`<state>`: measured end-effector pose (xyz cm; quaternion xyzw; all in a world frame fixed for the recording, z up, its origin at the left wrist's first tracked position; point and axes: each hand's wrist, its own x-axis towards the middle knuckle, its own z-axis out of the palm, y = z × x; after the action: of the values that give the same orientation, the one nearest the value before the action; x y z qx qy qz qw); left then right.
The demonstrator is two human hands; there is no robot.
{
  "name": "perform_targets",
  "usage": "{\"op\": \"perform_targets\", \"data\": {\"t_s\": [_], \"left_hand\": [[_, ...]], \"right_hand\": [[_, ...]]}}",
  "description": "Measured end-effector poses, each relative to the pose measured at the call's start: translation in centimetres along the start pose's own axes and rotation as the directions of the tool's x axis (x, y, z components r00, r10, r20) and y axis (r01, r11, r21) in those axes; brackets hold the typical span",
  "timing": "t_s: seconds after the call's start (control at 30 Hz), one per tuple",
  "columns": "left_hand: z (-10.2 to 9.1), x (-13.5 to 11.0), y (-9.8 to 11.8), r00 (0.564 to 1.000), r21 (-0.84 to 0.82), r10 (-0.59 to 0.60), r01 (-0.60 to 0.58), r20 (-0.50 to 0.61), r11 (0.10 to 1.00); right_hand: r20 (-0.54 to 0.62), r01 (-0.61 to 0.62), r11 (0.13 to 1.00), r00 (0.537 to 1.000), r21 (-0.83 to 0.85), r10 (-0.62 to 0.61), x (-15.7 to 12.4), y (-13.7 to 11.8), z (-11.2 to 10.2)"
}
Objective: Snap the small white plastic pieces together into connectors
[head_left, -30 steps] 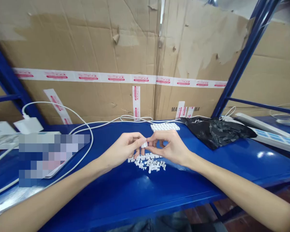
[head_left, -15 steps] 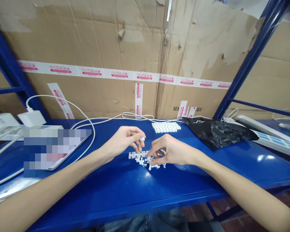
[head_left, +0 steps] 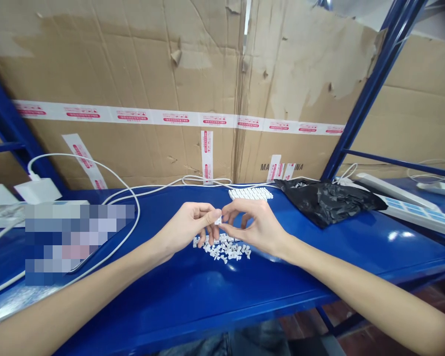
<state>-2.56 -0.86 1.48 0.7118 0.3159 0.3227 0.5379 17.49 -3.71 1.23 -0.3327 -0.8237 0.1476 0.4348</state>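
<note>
My left hand (head_left: 189,226) and my right hand (head_left: 252,225) meet fingertip to fingertip just above the blue shelf (head_left: 215,291). Between them both pinch a small white plastic piece (head_left: 218,220). Directly below lies a heap of several loose small white pieces (head_left: 226,249), with a short row of joined white pieces (head_left: 207,241) at its back edge. A neat block of white pieces (head_left: 250,193) rests farther back on the shelf.
A crumpled black plastic bag (head_left: 328,200) lies to the right. White power strips (head_left: 411,201) sit at the far right. A white cable (head_left: 133,198) loops from a charger (head_left: 37,190) on the left, beside a blurred flat device (head_left: 74,237). Cardboard (head_left: 193,89) walls the back.
My right hand dipped to the heap of loose pieces half a second ago, then rose again to meet my left hand, which kept its white piece raised.
</note>
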Motion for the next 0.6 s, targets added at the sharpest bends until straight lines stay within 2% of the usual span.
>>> {"op": "perform_targets", "data": {"t_s": [0.17,0.27,0.43,0.47,0.53,0.6], "left_hand": [[0.0,0.0,0.4,1.0,-0.013,0.021,-0.021,-0.001,1.0],[0.2,0.0,0.3,1.0,0.0,0.005,-0.005,0.003,1.0],[-0.6,0.3,0.1,0.997,-0.01,-0.017,0.017,-0.076,1.0],[-1.0,0.4,0.1,0.995,-0.018,-0.015,0.013,-0.1,1.0],[-1.7,0.6,0.1,0.992,-0.025,-0.007,0.003,-0.129,1.0],[-2.1,0.7,0.1,0.993,-0.018,0.002,-0.004,-0.117,1.0]], "right_hand": [[-0.048,-0.017,0.998,0.999,0.055,0.019,-0.1,0.0,0.4],[-0.039,-0.03,0.997,0.999,0.069,0.032,0.0,0.0,0.4],[-0.043,-0.07,0.996,0.996,0.059,0.073,0.4,-0.2,-1.3],[0.003,-0.084,0.995,0.996,0.051,0.084,0.5,-0.2,-1.8],[0.223,-0.108,0.994,0.97,0.03,0.099,0.6,0.0,-2.7],[0.469,-0.116,0.993,0.877,0.007,0.099,0.5,0.4,-3.0]]}}
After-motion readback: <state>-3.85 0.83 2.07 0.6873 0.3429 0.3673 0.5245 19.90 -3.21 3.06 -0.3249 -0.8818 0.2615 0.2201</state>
